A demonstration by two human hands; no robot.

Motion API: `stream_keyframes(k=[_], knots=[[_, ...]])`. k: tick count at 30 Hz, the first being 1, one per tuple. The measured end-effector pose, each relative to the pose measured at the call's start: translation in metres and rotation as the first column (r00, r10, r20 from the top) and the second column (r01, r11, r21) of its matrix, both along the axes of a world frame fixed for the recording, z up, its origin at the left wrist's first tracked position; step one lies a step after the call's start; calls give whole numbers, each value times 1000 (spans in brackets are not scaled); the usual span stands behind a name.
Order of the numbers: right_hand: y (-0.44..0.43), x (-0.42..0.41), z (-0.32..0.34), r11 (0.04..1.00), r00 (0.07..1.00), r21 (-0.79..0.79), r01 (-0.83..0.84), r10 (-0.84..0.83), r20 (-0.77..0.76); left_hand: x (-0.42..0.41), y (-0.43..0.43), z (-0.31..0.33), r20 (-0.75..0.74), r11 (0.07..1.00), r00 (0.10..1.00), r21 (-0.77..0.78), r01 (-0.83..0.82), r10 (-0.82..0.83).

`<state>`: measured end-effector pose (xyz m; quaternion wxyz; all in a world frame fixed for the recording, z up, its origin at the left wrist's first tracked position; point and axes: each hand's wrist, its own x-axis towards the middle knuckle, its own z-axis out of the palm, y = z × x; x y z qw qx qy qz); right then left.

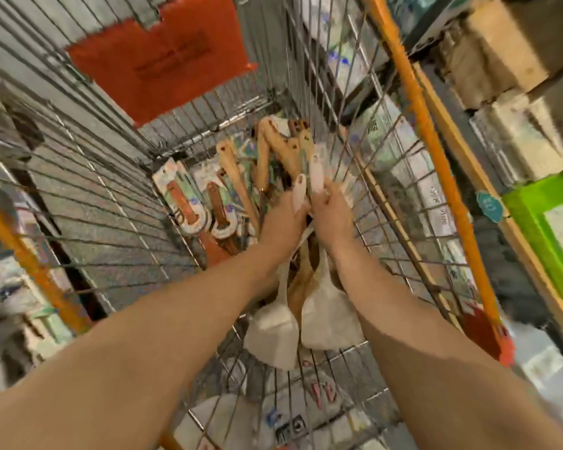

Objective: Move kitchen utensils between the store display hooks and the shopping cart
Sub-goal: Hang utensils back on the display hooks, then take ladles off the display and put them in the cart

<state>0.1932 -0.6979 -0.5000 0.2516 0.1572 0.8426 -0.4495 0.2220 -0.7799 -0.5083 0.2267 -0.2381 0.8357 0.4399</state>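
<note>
Wire shopping cart with orange rails fills the frame, seen from above. At the centre, the left hand curls round the handle of one white spatula. The right hand, just beside it, grips the handle of a second spatula. Both blades hang side by side toward the lower centre, inside the cart. Above the hands in the frame, wooden utensils and carded tools lie in the cart. An orange sign hangs at upper left.
</note>
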Motion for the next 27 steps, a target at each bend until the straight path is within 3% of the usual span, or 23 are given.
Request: stream_keyframes(k=[10, 14, 18, 27], knots=[[9, 13, 27, 998, 999, 49, 44, -44, 3, 15, -4, 19, -34, 1000, 999, -24, 12, -13], [14, 36, 62, 992, 996, 126, -17, 28, -87, 35, 5, 66, -178, 994, 980, -87, 74, -88], [23, 79, 114, 999, 980, 45, 26, -16, -196, 70, 24, 122, -391, 990, 912, -98, 97, -128], [117, 200, 250, 994, 869, 10, 110, -91, -486, 175, 102, 243, -611, 987, 775, -88, 136, -161]])
